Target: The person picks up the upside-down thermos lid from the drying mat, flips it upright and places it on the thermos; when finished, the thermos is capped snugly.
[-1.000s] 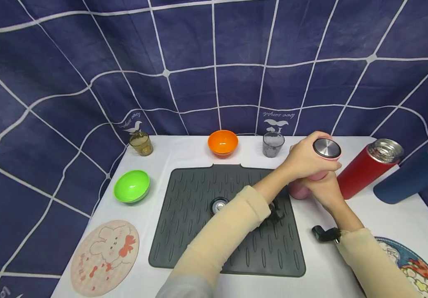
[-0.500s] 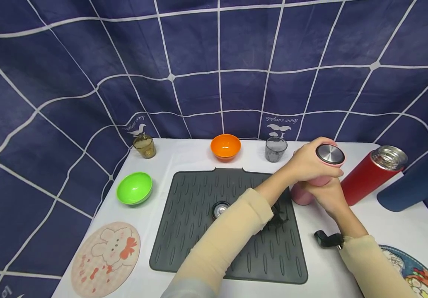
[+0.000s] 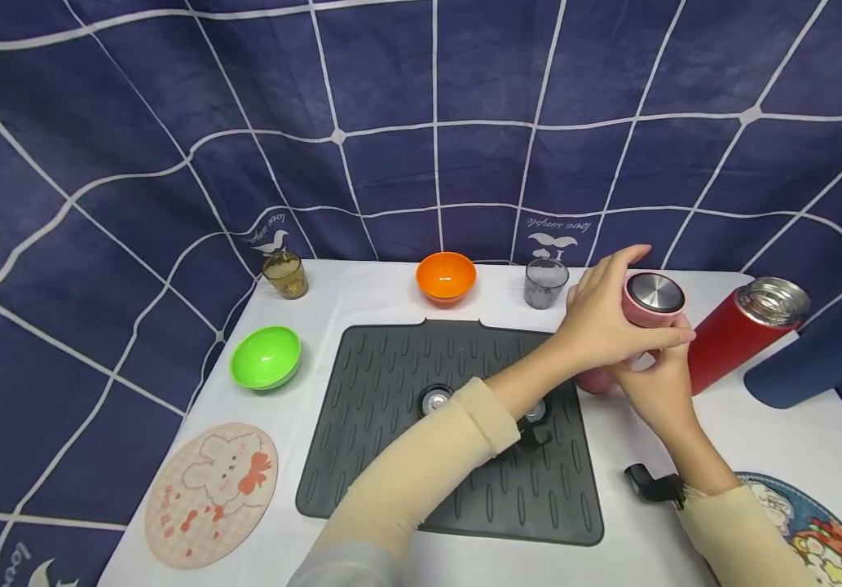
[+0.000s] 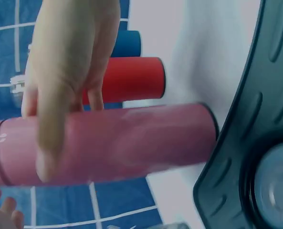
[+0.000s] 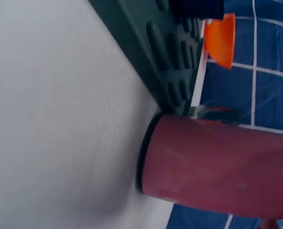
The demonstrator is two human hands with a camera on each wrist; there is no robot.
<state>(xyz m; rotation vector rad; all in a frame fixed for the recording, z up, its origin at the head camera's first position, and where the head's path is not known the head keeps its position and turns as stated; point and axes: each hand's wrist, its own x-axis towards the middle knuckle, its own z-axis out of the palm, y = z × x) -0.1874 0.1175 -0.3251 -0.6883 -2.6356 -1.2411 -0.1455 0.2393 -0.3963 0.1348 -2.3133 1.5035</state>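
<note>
A pink thermos flask [image 3: 595, 380] with a steel-topped lid [image 3: 655, 292] stands upright by the right edge of the dark grey mat [image 3: 362, 456]. My right hand [image 3: 659, 383] grips its body below the lid; in the left wrist view its thumb [image 4: 50, 138] lies across the flask. Up at the lid, my left hand [image 3: 600, 314] has its fingers straightened and spread behind, with the thumb in front. Its fingertips [image 4: 5, 212] appear apart from the flask in the left wrist view. The right wrist view shows only the lower flask [image 5: 213, 167].
To the right lean a red flask [image 3: 732, 346] and a blue flask [image 3: 817, 359], both uncapped. Two black-and-steel lids [image 3: 435, 399] lie on the mat. Behind stand an orange bowl [image 3: 446, 277], a grey cup [image 3: 545, 283] and an amber cup [image 3: 286, 275]; a green bowl [image 3: 266, 359] is left.
My left hand's fingers, curled round the lid before, have straightened and spread away from it. The right hand keeps its hold on the flask. The head view has shifted slightly.
</note>
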